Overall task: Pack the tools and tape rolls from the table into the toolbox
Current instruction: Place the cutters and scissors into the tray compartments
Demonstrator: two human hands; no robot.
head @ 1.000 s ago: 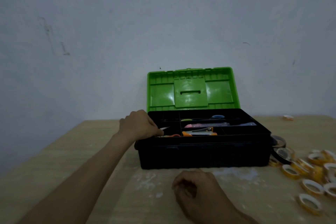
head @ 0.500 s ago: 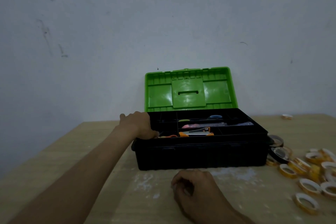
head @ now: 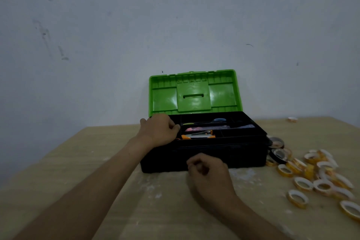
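Note:
The black toolbox (head: 243,159) stands open at the table's far middle with its green lid (head: 194,93) upright. Its tray holds a pink utility knife (head: 206,128), an orange-and-silver tool (head: 198,135) and a blue item (head: 220,120). My left hand (head: 158,129) rests over the tray's left compartment with fingers curled; a bit of orange peeks from under it, and what it grips is hidden. My right hand (head: 208,177) is a loose fist on the table just in front of the box, with nothing visible in it. Several yellow tape rolls (head: 321,177) lie at the right.
Two black tape rolls (head: 279,149) lean against the toolbox's right end. One stray roll (head: 292,119) lies far right near the wall. The wooden table (head: 78,171) has white dust patches in front of the box. A grey wall stands close behind.
My left hand has shifted back over the tray's left compartment, and the silver blade tip seen beside it is gone from view. My right hand has slid forward to the toolbox's front.

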